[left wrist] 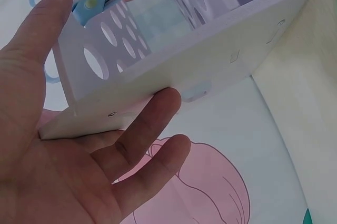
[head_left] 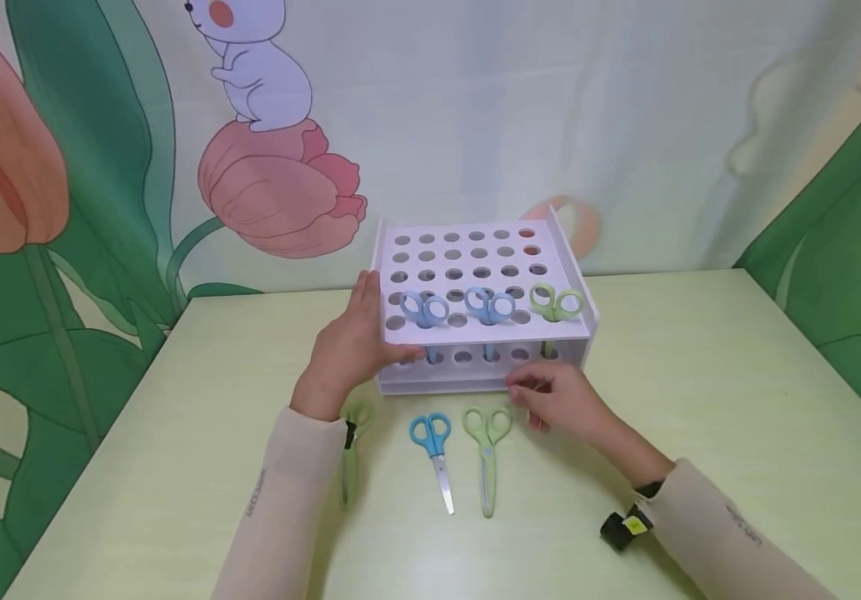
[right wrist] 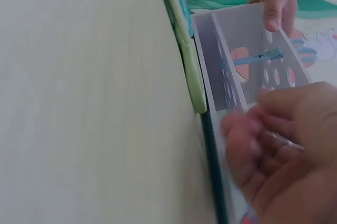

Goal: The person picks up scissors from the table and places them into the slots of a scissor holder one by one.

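A white rack (head_left: 468,334) with rows of round holes stands at the back of the table. My left hand (head_left: 343,354) holds its left end, thumb over the front corner and fingers along the outer side wall (left wrist: 210,66). Two light blue scissors (head_left: 422,317) (head_left: 488,317) and one green pair (head_left: 553,313) hang handles-up in front holes. My right hand (head_left: 561,404), fingers loosely curled and holding nothing visible, is at the rack's lower front edge. Nearest to it lies a green pair of scissors (head_left: 488,442), beside blue scissors (head_left: 436,447) with a bare metal blade.
Another green pair of scissors (head_left: 349,475) lies further left, partly hidden by the left wrist. The pale table (head_left: 700,358) ends at a printed curtain (head_left: 460,125) close behind the rack. A black wrist camera (head_left: 616,531) sits under the right sleeve.
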`<state>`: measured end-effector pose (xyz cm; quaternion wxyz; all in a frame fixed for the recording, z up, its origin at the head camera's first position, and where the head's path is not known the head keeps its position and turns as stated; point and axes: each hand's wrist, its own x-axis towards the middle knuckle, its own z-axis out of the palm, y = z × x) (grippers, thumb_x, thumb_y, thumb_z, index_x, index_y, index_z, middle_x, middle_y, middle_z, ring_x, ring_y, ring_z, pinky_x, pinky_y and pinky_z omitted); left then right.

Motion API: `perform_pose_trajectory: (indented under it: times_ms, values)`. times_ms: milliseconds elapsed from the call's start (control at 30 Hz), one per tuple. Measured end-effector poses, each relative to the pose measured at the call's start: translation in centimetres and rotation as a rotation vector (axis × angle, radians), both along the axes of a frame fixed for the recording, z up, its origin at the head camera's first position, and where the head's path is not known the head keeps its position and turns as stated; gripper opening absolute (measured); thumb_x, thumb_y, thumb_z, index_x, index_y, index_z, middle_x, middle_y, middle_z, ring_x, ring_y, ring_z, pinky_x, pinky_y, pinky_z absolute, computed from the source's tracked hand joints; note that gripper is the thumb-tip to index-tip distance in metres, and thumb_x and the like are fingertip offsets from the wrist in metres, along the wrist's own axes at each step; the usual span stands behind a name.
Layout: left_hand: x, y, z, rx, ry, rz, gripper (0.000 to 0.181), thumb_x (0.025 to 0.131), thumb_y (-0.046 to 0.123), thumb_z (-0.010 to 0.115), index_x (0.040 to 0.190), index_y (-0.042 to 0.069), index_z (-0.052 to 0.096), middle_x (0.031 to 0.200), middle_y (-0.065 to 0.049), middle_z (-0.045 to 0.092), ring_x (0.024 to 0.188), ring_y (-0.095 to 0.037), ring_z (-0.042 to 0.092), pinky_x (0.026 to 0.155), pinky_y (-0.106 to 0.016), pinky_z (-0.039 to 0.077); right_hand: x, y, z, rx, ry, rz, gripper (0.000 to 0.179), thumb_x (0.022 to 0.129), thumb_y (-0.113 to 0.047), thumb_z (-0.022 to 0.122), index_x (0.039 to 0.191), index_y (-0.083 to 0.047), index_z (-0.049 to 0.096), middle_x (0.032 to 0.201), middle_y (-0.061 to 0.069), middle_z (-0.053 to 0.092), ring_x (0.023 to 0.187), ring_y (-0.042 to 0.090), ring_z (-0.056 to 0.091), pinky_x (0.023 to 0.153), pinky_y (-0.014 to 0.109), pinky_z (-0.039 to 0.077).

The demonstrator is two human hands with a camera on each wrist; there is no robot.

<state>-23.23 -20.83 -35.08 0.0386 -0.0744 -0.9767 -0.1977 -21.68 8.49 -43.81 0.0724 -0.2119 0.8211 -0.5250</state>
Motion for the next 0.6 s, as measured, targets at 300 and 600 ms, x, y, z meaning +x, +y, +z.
perform_pose_trajectory:
  times_ms: [300,600]
  values:
    - [-0.1,-0.1,0.1,0.018,0.018,-0.015,0.128,0.075,0.048,0.089,0.16,-0.004,0.008,0.166,-0.022,0.009,0.137,-0.035,0.044,0.084,-0.046,0.052,-0.7,0.7,-1.8,0.235,0.233,0.119,0.032,0.085,-0.015,0.083,0.112,-0.002,0.073,0.08,-0.006,0.062,0.075,0.012,0.056,0.07,0.03,0.049]
    - [0.1,-0.1,0.0,0.021,0.008,-0.025,0.128,0.075,0.046,0.089,0.16,-0.004,0.007,0.166,-0.022,0.008,0.133,-0.037,0.048,0.086,-0.047,0.052,-0.2,0.3,-1.9,0.414,0.292,0.22,0.045,0.084,-0.027,0.085,0.125,-0.015,0.07,0.07,-0.013,0.05,0.065,0.004,0.047,0.064,0.028,0.041]
